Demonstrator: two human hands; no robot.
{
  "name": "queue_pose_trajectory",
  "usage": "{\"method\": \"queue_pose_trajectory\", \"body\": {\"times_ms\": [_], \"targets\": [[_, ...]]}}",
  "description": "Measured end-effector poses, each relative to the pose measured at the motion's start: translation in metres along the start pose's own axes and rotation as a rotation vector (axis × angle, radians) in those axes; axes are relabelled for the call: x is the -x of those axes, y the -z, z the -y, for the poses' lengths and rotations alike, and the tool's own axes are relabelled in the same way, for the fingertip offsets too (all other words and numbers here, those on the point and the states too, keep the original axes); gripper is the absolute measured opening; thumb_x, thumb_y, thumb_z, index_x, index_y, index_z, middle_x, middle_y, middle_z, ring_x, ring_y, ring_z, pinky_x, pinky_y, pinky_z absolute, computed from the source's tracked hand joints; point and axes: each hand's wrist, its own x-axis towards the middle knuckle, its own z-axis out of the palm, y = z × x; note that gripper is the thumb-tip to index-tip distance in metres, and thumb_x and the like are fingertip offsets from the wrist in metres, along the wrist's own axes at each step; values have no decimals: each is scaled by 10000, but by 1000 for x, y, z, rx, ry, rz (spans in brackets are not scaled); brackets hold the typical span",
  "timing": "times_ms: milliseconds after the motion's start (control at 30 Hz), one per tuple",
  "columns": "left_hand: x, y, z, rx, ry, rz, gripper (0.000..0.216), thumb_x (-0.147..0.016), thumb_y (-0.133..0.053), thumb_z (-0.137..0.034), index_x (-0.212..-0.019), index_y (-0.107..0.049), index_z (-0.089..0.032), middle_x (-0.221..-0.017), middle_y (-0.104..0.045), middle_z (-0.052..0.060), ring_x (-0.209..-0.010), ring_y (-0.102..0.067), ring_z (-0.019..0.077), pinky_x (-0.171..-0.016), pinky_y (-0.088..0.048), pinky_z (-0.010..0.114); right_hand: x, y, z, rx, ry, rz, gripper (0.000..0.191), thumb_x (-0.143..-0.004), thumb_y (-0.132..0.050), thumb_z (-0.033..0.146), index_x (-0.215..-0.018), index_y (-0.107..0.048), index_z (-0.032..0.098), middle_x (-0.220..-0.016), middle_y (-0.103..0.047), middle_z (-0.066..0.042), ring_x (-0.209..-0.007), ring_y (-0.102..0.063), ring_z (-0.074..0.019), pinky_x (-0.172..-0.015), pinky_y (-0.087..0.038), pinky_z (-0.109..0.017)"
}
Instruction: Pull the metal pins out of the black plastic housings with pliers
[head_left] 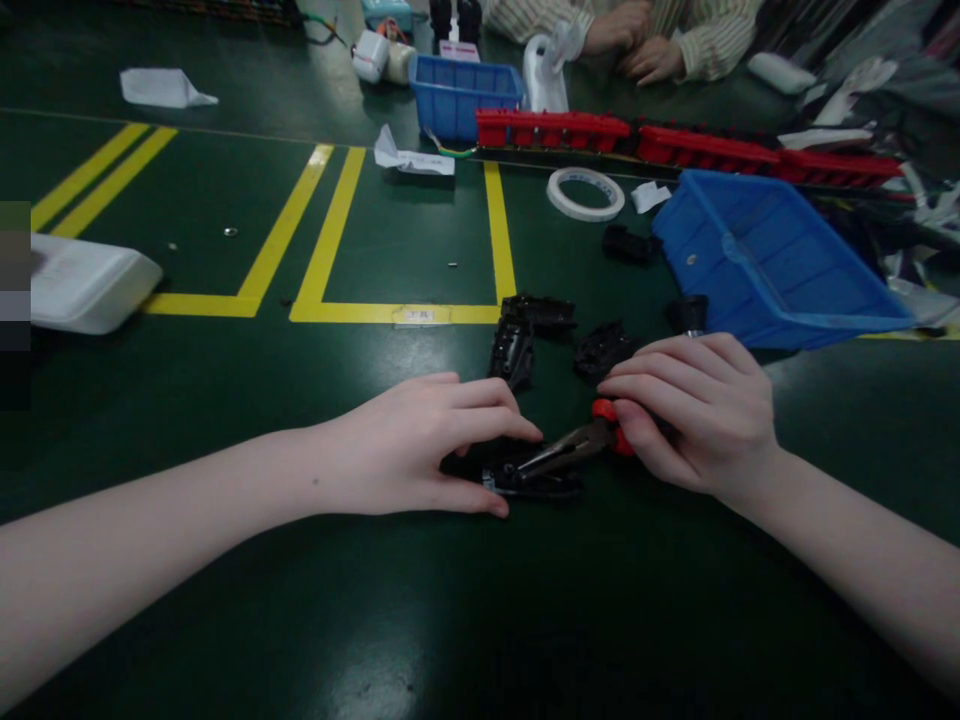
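My right hand [697, 410] is wrapped round the red handles of a pair of long-nose pliers [566, 450]. The jaws point left and reach the near end of a black plastic part [544, 485] lying on the green tabletop. My left hand [427, 445] grips that part between thumb and fingers, which hide its left end. Whether the jaws are closed on anything is too dark to tell. Just beyond the hands lie more black plastic pieces [512, 350], one of them [602, 348] close to my right fingers.
A blue bin [780, 250] lies tilted at right, beside a tape roll [585, 194]. Red strips [555, 128] and another blue bin [466, 98] stand farther back. A white container [94, 285] is at left. Across the table rest another person's hands [637, 45].
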Motion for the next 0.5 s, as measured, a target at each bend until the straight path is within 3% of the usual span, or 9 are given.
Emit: {"method": "queue_pose_trajectory", "body": {"times_ms": [500], "targets": [[0,0,1,-23,-41,-3,456,-841,-641,-403,-1247,-538,-225,-1117,-564,35,-843,-556,150,-728,-407,269,-1,1,3,-30,25,12,81,-822,-539,202,-812,-613,169,-776,-710,-47,-717,-634,-199,-607,-402,-344]]}}
